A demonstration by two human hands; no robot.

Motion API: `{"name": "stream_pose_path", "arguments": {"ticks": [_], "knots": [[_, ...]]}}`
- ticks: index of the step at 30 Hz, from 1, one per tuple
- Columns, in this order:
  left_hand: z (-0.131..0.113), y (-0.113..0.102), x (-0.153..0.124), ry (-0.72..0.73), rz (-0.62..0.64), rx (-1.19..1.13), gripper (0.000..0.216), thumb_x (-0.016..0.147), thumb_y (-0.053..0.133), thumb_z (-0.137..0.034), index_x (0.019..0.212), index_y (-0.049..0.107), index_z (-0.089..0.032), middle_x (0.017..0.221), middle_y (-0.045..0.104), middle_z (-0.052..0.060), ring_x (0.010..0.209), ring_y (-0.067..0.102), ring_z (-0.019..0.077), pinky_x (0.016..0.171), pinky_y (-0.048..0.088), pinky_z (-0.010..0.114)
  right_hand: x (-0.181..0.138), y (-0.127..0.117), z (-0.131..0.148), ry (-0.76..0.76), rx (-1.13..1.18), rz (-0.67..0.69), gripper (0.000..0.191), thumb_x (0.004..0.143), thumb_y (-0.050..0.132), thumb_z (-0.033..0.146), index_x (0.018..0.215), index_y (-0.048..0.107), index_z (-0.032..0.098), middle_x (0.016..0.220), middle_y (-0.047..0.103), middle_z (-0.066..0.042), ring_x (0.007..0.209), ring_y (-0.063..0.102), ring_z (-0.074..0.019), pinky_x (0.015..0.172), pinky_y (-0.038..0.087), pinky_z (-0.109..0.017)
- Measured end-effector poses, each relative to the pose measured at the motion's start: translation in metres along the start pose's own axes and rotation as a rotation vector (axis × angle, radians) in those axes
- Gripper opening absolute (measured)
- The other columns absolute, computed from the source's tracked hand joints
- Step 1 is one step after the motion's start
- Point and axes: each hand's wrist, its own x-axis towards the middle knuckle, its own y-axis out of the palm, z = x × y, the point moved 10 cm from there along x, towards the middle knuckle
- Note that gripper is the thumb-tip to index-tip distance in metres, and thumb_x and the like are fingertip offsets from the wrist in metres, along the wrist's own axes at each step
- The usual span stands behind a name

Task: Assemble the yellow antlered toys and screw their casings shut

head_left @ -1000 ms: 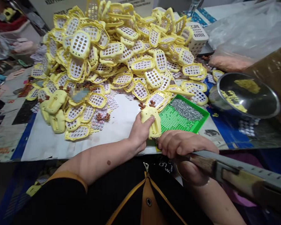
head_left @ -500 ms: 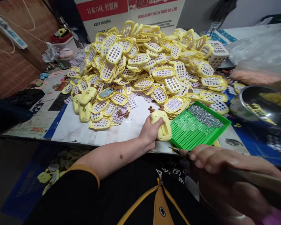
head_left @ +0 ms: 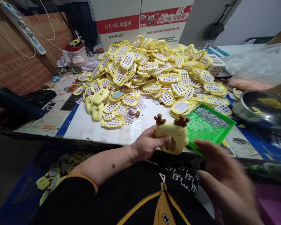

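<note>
My left hand (head_left: 146,142) is closed around a pale yellow toy phone (head_left: 175,129) with brown antlers on top. Its back faces me, showing an open battery recess under my thumb. To the right, my right hand (head_left: 227,181) is smeared by motion, thumb and fingers apart, with nothing seen in it. It hovers just in front of a green perforated tray (head_left: 207,136), which holds a heap of small silver screws (head_left: 210,116). A dark, blurred tool (head_left: 269,171) lies beyond that hand at the right edge.
A large pile of yellow toy-phone shells (head_left: 147,67) covers the table's back. Several closed toy phones (head_left: 97,112) lie to the left, near a loose brown antler piece (head_left: 134,114). A metal bowl (head_left: 245,104) stands right; a blue crate (head_left: 18,193) sits below left.
My right hand has let go of the screwdriver-like tool and opened. My left hand has raised the toy phone nearer and turned it, antlers up. The camera view has shifted.
</note>
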Motion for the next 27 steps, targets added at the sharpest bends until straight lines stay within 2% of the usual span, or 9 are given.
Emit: {"name": "stream_pose_path", "arguments": {"ticks": [5, 9, 12, 14, 16, 18, 21, 24, 27], "knots": [[-0.011, -0.008, -0.018, -0.011, 0.176, 0.164, 0.038, 0.064, 0.08, -0.026, 0.1, 0.07, -0.021, 0.11, 0.067, 0.008, 0.111, 0.059, 0.0245, 0.099, 0.043, 0.039, 0.048, 0.044, -0.052, 0.009, -0.059, 0.043, 0.021, 0.081, 0.066, 0.026, 0.102, 0.066, 0.023, 0.092, 0.073, -0.003, 0.078, 0.069, -0.0169, 0.067, 0.058, -0.026], [-0.031, -0.036, -0.026, 0.06, 0.084, 0.237, 0.029, 0.064, 0.079, -0.019, 0.092, 0.073, -0.021, 0.106, 0.07, 0.006, 0.107, 0.062, 0.0259, 0.097, 0.046, 0.042, 0.062, 0.075, -0.062, 0.027, -0.181, 0.157, 0.026, 0.08, 0.067, 0.03, 0.104, 0.066, 0.02, 0.093, 0.073, -0.006, 0.083, 0.069, -0.0196, 0.072, 0.059, -0.031], [-0.054, -0.063, -0.041, 0.117, -0.027, 0.247, 0.026, 0.067, 0.075, -0.017, 0.092, 0.073, -0.024, 0.109, 0.07, 0.002, 0.11, 0.062, 0.0247, 0.098, 0.045, 0.04, 0.067, 0.109, -0.074, 0.097, -0.2, 0.407, 0.041, 0.082, 0.065, 0.039, 0.117, 0.062, 0.019, 0.105, 0.072, -0.01, 0.096, 0.068, -0.0233, 0.084, 0.057, -0.04], [-0.079, -0.092, -0.068, 0.101, -0.13, 0.363, 0.025, 0.068, 0.074, -0.019, 0.093, 0.073, -0.025, 0.106, 0.071, 0.0, 0.11, 0.062, 0.0242, 0.1, 0.043, 0.04, 0.069, 0.125, -0.085, 0.151, -0.2, 0.559, 0.059, 0.078, 0.067, 0.044, 0.13, 0.052, 0.019, 0.123, 0.064, -0.014, 0.111, 0.063, -0.0264, 0.094, 0.053, -0.046], [-0.105, -0.126, -0.108, -0.054, -0.185, 0.596, 0.029, 0.062, 0.078, -0.023, 0.09, 0.071, -0.024, 0.101, 0.073, 0.001, 0.104, 0.065, 0.0279, 0.093, 0.048, 0.043, 0.075, 0.126, -0.094, 0.194, -0.239, 0.616, 0.067, 0.076, 0.069, 0.046, 0.134, 0.047, 0.02, 0.134, 0.057, -0.015, 0.12, 0.058, -0.027, 0.099, 0.049, -0.047], [-0.135, -0.169, -0.157, -0.29, -0.266, 0.996, 0.039, 0.058, 0.081, -0.026, 0.095, 0.073, -0.022, 0.103, 0.073, 0.006, 0.101, 0.066, 0.0318, 0.09, 0.05, 0.041, 0.086, 0.122, -0.098, 0.203, -0.317, 0.62, 0.054, 0.079, 0.065, 0.047, 0.126, 0.055, 0.022, 0.129, 0.061, -0.013, 0.116, 0.06, -0.0255, 0.098, 0.051, -0.044], [-0.208, -0.219, -0.213, -0.228, -0.633, 1.296, 0.052, 0.055, 0.083, -0.032, 0.106, 0.072, -0.026, 0.119, 0.068, 0.007, 0.115, 0.058, 0.0348, 0.096, 0.047, 0.037, 0.117, 0.124, -0.094, 0.124, -0.438, 0.628, 0.036, 0.084, 0.059, 0.045, 0.111, 0.064, 0.021, 0.112, 0.07, -0.01, 0.103, 0.066, -0.0227, 0.09, 0.054, -0.039], [-0.217, -0.222, -0.204, 0.004, -0.7, 1.097, 0.045, 0.059, 0.081, -0.039, 0.101, 0.072, -0.026, 0.111, 0.071, 0.007, 0.112, 0.06, 0.0324, 0.094, 0.048, 0.036, 0.167, 0.146, -0.086, -0.035, -0.648, 0.619, 0.029, 0.089, 0.054, 0.039, 0.107, 0.065, 0.018, 0.103, 0.072, -0.008, 0.093, 0.068, -0.0193, 0.08, 0.054, -0.031], [-0.179, -0.203, -0.144, 0.14, -0.549, 0.762, 0.045, 0.063, 0.079, -0.043, 0.101, 0.071, -0.02, 0.099, 0.074, 0.012, 0.095, 0.067, 0.0274, 0.088, 0.05, 0.037, 0.223, 0.179, -0.092, -0.191, -1.035, 0.55, 0.025, 0.091, 0.05, 0.03, 0.104, 0.065, 0.016, 0.096, 0.072, -0.01, 0.084, 0.067, -0.0212, 0.07, 0.052, -0.031]]}}
